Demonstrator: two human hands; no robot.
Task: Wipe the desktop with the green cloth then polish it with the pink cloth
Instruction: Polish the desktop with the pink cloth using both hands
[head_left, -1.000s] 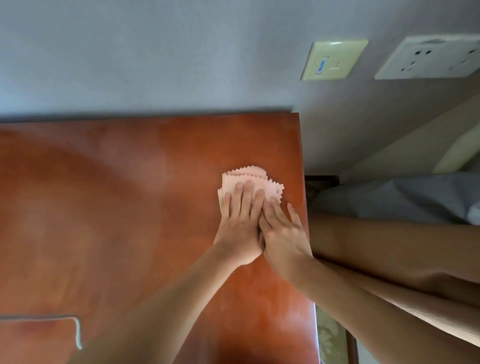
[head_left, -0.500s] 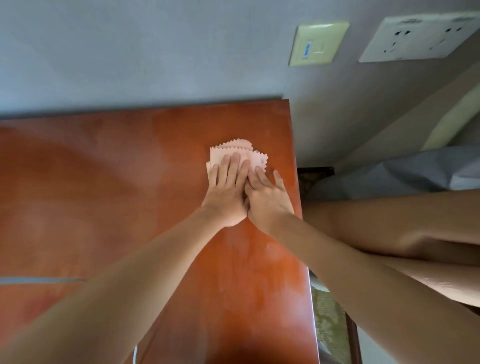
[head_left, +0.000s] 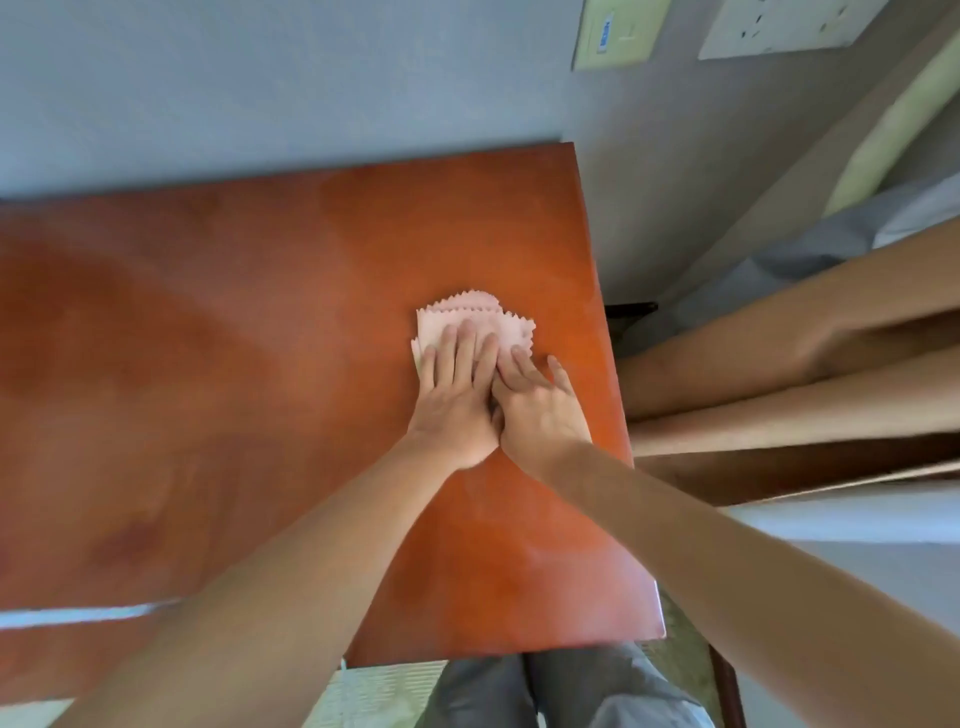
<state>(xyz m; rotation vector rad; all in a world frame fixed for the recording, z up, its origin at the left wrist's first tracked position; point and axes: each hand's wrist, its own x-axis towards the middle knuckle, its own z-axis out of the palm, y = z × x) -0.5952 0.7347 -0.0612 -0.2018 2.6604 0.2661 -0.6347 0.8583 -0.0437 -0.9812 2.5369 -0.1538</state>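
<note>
A: Where is the pink cloth (head_left: 475, 323) now?

B: It lies folded on the wooden desktop (head_left: 260, 364), a little right of the centre of the frame, near the right edge of the desk. Its zigzag border shows above the fingers.

A: And the hands?

B: The left hand (head_left: 457, 395) lies flat on the cloth, fingers straight and close together, pressing down. The right hand (head_left: 540, 408) is just beside it, touching it; its fingers are straight too, and the fingertips reach the lower right corner of the cloth. Nothing is pinched.

A: What else is visible?

B: In the upper right of the frame, a wall switch (head_left: 618, 34) and a white socket panel (head_left: 789, 26) on the grey wall. At the bottom centre, grey trousers (head_left: 561, 691).
</note>
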